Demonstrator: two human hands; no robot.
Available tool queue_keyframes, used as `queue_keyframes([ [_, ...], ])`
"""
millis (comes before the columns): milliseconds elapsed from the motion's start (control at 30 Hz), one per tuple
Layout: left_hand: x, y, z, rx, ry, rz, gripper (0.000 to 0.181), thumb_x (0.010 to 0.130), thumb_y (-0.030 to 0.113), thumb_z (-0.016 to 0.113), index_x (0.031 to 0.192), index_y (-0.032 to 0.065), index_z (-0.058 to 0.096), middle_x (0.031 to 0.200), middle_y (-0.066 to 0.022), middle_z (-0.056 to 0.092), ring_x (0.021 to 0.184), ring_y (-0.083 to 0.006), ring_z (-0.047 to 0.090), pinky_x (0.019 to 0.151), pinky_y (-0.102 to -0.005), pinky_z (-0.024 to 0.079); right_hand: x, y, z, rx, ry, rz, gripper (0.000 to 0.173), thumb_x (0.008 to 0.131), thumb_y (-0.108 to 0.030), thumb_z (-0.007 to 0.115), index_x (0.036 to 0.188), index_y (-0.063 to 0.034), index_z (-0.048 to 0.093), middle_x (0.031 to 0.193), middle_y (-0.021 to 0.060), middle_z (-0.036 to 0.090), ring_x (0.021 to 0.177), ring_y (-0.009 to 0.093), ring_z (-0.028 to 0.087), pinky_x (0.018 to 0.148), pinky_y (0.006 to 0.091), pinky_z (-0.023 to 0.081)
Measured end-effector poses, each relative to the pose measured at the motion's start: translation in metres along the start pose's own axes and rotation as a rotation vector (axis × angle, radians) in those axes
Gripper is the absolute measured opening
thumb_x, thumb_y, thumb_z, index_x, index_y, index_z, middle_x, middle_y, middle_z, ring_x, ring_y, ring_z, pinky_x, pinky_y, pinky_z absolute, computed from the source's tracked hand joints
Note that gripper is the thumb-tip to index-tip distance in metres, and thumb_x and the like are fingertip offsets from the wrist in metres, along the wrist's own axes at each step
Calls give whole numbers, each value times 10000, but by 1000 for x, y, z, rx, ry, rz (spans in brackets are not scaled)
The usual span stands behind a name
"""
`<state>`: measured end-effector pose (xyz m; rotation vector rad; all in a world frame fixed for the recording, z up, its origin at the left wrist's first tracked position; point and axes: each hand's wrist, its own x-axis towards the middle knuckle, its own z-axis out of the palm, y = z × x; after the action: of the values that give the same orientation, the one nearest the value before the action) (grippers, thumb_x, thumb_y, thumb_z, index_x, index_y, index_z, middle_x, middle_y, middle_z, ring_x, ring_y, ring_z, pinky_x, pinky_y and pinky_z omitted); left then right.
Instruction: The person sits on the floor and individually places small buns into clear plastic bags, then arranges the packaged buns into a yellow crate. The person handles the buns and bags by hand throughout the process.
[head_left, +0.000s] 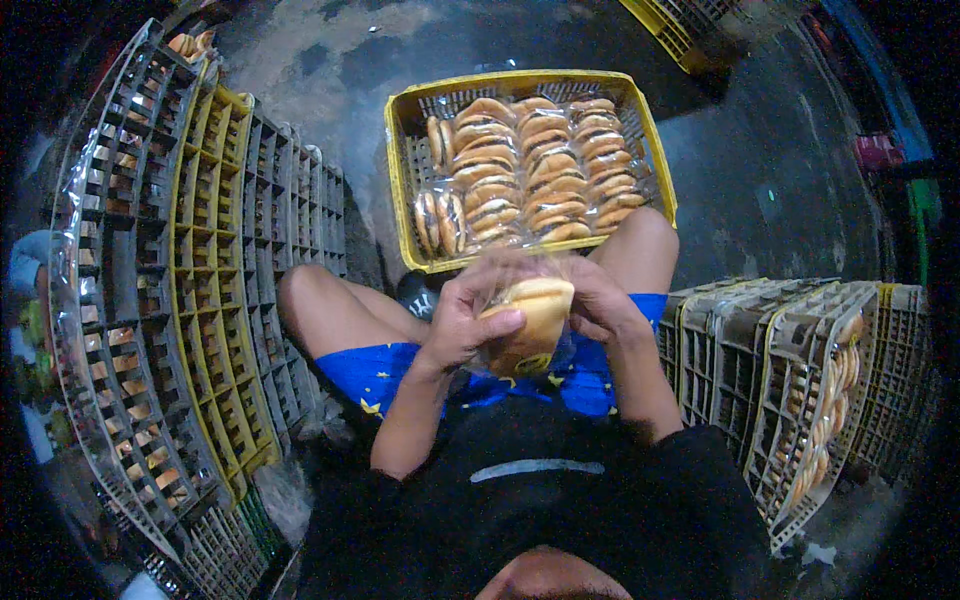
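A bun in a clear plastic bag (534, 322) is held up over my lap, its bag bearing a small yellow print. My left hand (480, 319) grips the left side, thumb lying across the front. On the right, my right hand (604, 300) holds the upper bag edge, its fingertips blurred and partly hidden behind the plastic. Just beyond my hands sits a yellow plastic crate (396, 180). Inside it, bagged filled buns (551, 176) stand on edge in packed rows, with a few more in a looser column along the left side.
Tall stacks of plastic crates (214, 270) rise on my left, with buns showing through the slats. More stacked crates (724, 367) stand at my right, one holding buns (825, 412). Another yellow crate (664, 34) lies at the far right on the concrete floor (330, 82).
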<state>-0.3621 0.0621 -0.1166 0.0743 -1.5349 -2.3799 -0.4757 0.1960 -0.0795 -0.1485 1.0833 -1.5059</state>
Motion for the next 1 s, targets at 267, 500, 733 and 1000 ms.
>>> queue_keyframes([
  [267,-14,-17,3,81,141,98,315,710,132,646,976,-7,550,972,-93,539,900,-193,503,827,-304,373,3,12,11,-658,168,-914,102,734,-68,578,810,-1,570,764,50,563,757,152,539,665,254,426],
  [500,-2,-4,15,273,221,-133,95,764,89,575,782,-5,580,761,-38,555,726,-108,508,685,-230,405,-4,15,10,-537,166,-601,123,751,-92,586,834,-9,551,735,24,539,715,108,507,684,222,404],
  [733,-10,3,24,363,366,-25,149,704,25,623,835,7,555,749,-49,584,685,-112,567,616,-228,459,2,19,17,-558,319,-616,105,723,-63,603,797,-12,548,761,57,545,744,129,535,690,250,430],
  [1000,-7,33,18,1226,71,-263,117,730,99,553,779,-5,574,779,-159,543,725,-283,534,643,-340,420,2,33,11,-1203,259,-615,155,721,-101,549,853,-27,581,805,127,540,802,288,512,719,357,415],
])
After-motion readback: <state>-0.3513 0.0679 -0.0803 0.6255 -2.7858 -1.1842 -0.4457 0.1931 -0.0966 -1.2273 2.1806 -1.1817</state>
